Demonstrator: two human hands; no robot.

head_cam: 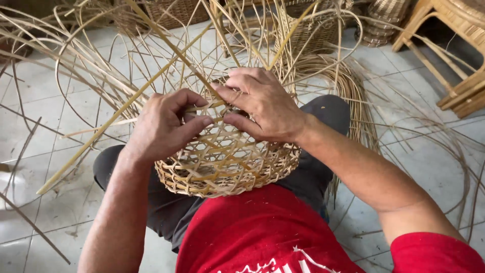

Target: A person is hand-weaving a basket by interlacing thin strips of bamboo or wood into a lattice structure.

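A half-woven open-lattice rattan basket point(227, 167) rests on my lap, its round bottom facing me and many long loose strips point(166, 45) fanning up and away. My left hand point(164, 124) sits on the basket's upper left side, thumb and fingers pinching a flat strip. My right hand point(262, 103) lies over the top of the weave, fingertips pressing a strip next to the left hand's thumb. The two hands nearly touch at the middle of the basket.
Pale floor tiles point(60, 167) lie all around, strewn with thin rattan strands. A bundle of rattan point(353, 96) curves at the right. Finished woven baskets point(384, 15) stand at the back, and a wooden stool or chair frame point(465, 60) at the far right.
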